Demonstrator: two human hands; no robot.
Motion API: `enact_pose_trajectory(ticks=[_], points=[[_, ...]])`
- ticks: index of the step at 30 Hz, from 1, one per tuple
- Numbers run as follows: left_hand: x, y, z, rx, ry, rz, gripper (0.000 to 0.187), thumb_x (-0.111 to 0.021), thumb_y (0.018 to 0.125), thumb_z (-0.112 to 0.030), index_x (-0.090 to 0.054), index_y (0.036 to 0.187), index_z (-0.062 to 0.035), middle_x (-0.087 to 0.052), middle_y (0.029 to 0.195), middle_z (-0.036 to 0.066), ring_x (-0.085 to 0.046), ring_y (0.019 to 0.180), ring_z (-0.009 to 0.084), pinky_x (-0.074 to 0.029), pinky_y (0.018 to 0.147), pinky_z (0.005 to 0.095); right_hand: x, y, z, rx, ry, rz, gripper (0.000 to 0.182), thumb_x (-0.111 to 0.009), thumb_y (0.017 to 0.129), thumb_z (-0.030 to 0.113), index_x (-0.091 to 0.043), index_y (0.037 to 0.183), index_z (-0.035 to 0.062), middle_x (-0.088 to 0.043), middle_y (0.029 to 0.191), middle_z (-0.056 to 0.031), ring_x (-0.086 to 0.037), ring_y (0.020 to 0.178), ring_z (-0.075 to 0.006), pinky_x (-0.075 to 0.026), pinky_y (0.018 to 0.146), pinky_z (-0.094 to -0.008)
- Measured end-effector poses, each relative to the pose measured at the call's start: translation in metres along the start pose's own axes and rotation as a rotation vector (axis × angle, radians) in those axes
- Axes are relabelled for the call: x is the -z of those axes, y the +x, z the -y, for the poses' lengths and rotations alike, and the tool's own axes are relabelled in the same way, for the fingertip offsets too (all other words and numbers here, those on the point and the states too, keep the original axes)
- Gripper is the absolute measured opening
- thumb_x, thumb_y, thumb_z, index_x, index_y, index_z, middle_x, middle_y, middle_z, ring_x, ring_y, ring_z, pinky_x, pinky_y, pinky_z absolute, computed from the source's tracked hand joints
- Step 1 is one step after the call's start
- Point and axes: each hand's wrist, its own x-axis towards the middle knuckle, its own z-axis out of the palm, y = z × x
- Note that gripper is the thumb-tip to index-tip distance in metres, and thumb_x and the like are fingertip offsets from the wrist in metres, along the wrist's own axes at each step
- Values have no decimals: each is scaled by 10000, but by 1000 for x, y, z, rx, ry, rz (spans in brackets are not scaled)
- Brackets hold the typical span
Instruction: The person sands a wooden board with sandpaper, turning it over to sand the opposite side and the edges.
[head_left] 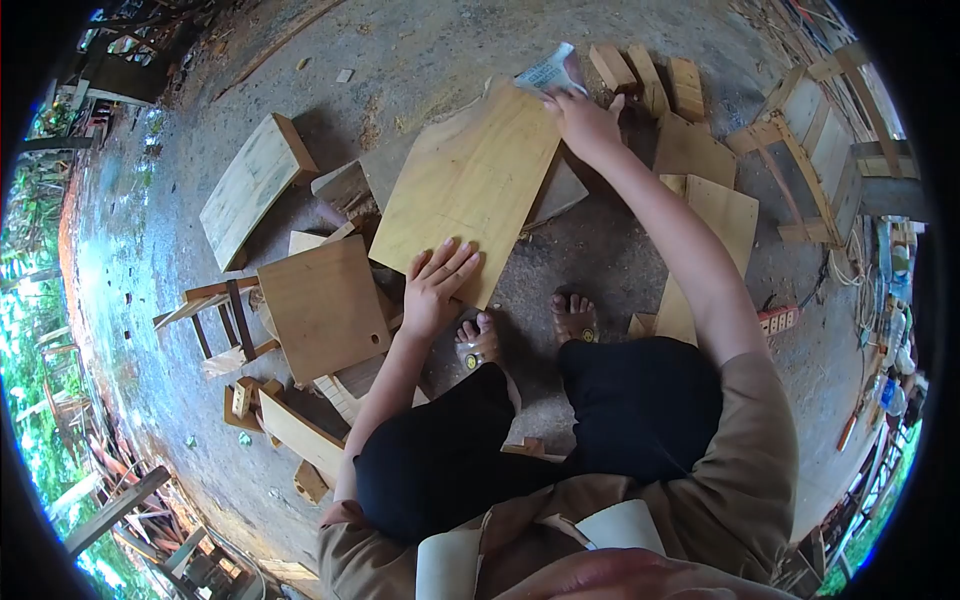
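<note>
A wide, pale yellow wooden board (470, 180) lies slanted in front of me, resting on other wood beneath it. My left hand (436, 284) presses flat on its near end, fingers stretched out and slightly apart. At the board's far right corner, my right hand (584, 122) has its fingers on a piece of sandpaper (552, 72), whose pale printed back curls up beyond the edge. The right thumb sticks out to the side. The fingertips' contact with the board there is partly hidden.
Left of the board lie a square wooden panel (325, 308), a pale box-like piece (255, 190) and a small frame (215, 320). Small blocks (686, 88) and long boards (712, 225) are on the right, near a power strip (779, 320). A slatted wooden frame (800, 160) stands farther right.
</note>
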Motion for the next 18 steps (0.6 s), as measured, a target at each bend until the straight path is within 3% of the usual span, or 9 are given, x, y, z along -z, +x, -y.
enact_pose_trajectory(ticks=[1, 3, 5, 8, 9, 11, 13, 15, 18], points=[[-2, 0, 0, 2, -4, -5, 607, -598, 573, -20, -548, 1144, -220, -497, 1227, -31, -425, 1174, 153, -289, 953, 380, 5, 0, 9, -34, -39, 110, 383, -284, 910, 327, -425, 1232, 175, -347, 1339, 6, -315, 1246, -218, -38, 938, -691], [-4, -2, 2, -6, 15, -12, 605, -593, 579, -18, -545, 1148, -217, -495, 1229, -30, -422, 1177, 153, -291, 950, 380, -26, -17, 26, 220, -29, -144, 373, -281, 912, 333, -445, 1219, 199, -414, 1292, -13, -325, 1238, -218, -40, 944, -686], [-2, -1, 1, -3, 8, -8, 605, -589, 581, -17, -543, 1150, -217, -494, 1230, -29, -421, 1178, 153, -290, 950, 381, -42, -43, 50, 516, -8, -80, 394, -233, 920, 357, -403, 1259, 251, -389, 1316, 7, -325, 1239, -231, -47, 961, -653], [-1, 0, 1, 0, 7, 3, 603, -583, 586, -15, -541, 1153, -217, -493, 1232, -28, -419, 1180, 152, -288, 951, 384, -42, -59, 58, 695, -62, 117, 376, -259, 916, 371, -390, 1261, 299, -375, 1325, 26, -302, 1253, -226, -55, 972, -642], [-1, -1, 1, -4, 5, 6, 603, -581, 588, -14, -540, 1154, -217, -492, 1233, -27, -418, 1181, 152, -287, 952, 386, -36, -53, 55, 698, -57, 121, 376, -259, 916, 371, -390, 1261, 299, -375, 1325, 26, -302, 1253, -226, -55, 972, -642], [0, 0, 3, -4, -7, 3, 601, -580, 592, -15, -539, 1156, -218, -493, 1232, -26, -418, 1181, 152, -287, 951, 385, -14, -22, 37, 363, 99, 257, 382, -271, 910, 400, -365, 1272, 319, -346, 1344, 38, -290, 1260, -197, -54, 981, -631], [-2, -3, 1, 6, -34, -9, 599, -578, 597, -15, -538, 1158, -220, -493, 1232, -25, -419, 1180, 152, -287, 951, 384, -2, -4, 13, 208, -119, 19, 385, -251, 909, 424, -381, 1261, 337, -341, 1347, 39, -311, 1249, -190, -49, 989, -620], [-3, -2, 4, -22, 0, -5, 550, -613, 611, -56, -554, 1138, -201, -500, 1226, -10, -420, 1182, 177, -278, 959, 383, -26, 18, -16, 236, -66, -47, 377, -253, 910, 415, -393, 1253, 341, -340, 1348, 36, -311, 1249, -187, -30, 990, -617], [-4, -2, 4, -22, -30, -48, 539, -617, 624, -64, -552, 1141, -201, -500, 1226, -16, -422, 1181, 175, -287, 949, 378, -21, 0, 15, 304, -46, -38, 360, -277, 911, 390, -415, 1239, 340, -349, 1342, 37, -308, 1250, -175, -15, 990, -618]])
